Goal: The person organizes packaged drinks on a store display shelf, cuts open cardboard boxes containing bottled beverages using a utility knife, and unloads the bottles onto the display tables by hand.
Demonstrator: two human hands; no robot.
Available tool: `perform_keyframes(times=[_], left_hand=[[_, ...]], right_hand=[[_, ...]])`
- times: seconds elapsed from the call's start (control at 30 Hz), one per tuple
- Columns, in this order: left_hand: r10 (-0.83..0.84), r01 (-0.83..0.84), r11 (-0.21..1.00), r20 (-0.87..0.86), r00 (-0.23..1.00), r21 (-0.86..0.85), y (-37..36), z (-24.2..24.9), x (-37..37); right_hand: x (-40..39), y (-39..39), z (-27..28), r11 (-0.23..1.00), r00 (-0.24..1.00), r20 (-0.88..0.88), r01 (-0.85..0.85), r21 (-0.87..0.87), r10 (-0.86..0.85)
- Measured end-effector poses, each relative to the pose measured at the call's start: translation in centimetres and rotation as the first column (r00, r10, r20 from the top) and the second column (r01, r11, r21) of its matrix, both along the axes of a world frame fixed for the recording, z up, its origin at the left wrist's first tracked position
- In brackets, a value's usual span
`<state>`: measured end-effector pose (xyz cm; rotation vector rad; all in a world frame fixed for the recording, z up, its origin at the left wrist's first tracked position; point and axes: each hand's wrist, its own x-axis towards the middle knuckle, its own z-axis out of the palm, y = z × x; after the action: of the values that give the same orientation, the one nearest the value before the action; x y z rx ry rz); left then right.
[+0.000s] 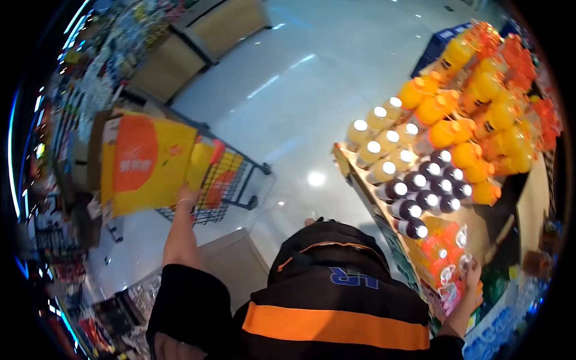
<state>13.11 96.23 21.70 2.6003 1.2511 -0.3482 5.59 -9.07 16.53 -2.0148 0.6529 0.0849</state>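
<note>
Nine o'clock: our left hand [188, 195] by the cart [241, 183]; four: our right hand [473, 273] by orange bottles [433, 247], best handled gently; we can't tell either grip's closure

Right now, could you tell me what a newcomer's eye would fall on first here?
Probably the massed bottles of orange drink on the display at the right, with white-capped dark bottles grouped nearer the person. Next, the big yellow carton with its orange patch, at the shopping cart on the left, the left hand by its edge. The right hand is at the display's near end.
</note>
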Motion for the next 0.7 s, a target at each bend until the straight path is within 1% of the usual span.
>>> perform_keyframes(times=[0.03,0.07,0.1,0.17,0.23,0.27,0.3,0.33,0.37,0.4,0.43,0.5,0.57,0.63,0.7], left_hand=[[-0.038,0.038,0.996,0.001,0.999,-0.075,1.9,-3.3,-0.4],[-0.035,0.108,0.876,0.161,0.986,-0.47,2.2,-4.9,-0.5],[0.005,0.07,0.886,0.16,0.987,-0.458,-0.9,-3.7,0.4],[-0.081,0.142,0.935,0.194,0.978,-0.326,0.6,-7.4,0.8],[-0.093,0.147,0.965,0.237,0.967,-0.219,2.2,-10.3,0.7],[-0.088,0.145,0.969,0.273,0.958,-0.198,3.3,-11.7,0.1],[-0.168,0.259,0.957,0.479,0.861,-0.129,7.5,-16.5,-1.0],[-0.047,0.106,0.981,0.334,0.941,-0.161,5.6,-14.3,-0.4],[0.074,-0.048,0.985,0.157,0.985,-0.168,4.0,-12.3,0.1],[0.18,-0.183,0.971,-0.03,0.983,-0.155,0.7,-8.4,1.2],[0.154,-0.16,0.973,-0.047,0.987,-0.167,1.9,-9.6,0.9],[0.096,-0.113,0.973,-0.096,0.991,-0.199,3.7,-11.3,0.1],[0.081,-0.095,0.979,-0.084,0.993,-0.179,3.0,-11.3,-0.8],[0.088,-0.097,0.983,-0.065,0.994,-0.156,2.0,-11.3,-2.5],[0.093,-0.104,0.982,-0.072,0.993,-0.156,0.8,-11.4,-3.9]], right_hand=[[-0.2,-0.5,0.9,0.998,0.998,-0.044,0.039,0.044,-0.037],[-0.4,-0.2,1.8,1.0,0.996,-0.081,0.029,-0.013,-0.03],[-0.1,0.9,2.4,0.994,0.992,-0.121,0.005,-0.107,-0.018],[0.8,3.5,3.7,0.962,0.978,-0.208,-0.042,-0.271,-0.016],[0.4,4.9,5.1,0.92,0.964,-0.258,-0.051,-0.389,-0.056],[0.2,5.3,5.5,0.902,0.96,-0.27,-0.051,-0.429,-0.074],[0.2,6.1,5.8,0.88,0.977,-0.192,-0.008,-0.475,-0.095],[0.4,6.6,6.6,0.86,0.97,-0.218,-0.02,-0.51,-0.107],[0.5,7.2,7.4,0.845,0.961,-0.25,-0.039,-0.534,-0.114],[0.6,7.9,8.2,0.845,0.958,-0.254,-0.024,-0.534,-0.133],[1.0,8.6,9.2,0.842,0.956,-0.254,-0.013,-0.539,-0.148],[1.0,9.2,9.2,0.84,0.951,-0.257,0.005,-0.542,-0.172],[1.3,9.3,9.2,0.856,0.969,-0.205,0.012,-0.517,-0.138],[1.7,9.3,8.5,0.861,0.964,-0.234,-0.009,-0.508,-0.128],[2.4,9.7,7.2,0.816,0.968,-0.222,-0.035,-0.577,-0.115]])
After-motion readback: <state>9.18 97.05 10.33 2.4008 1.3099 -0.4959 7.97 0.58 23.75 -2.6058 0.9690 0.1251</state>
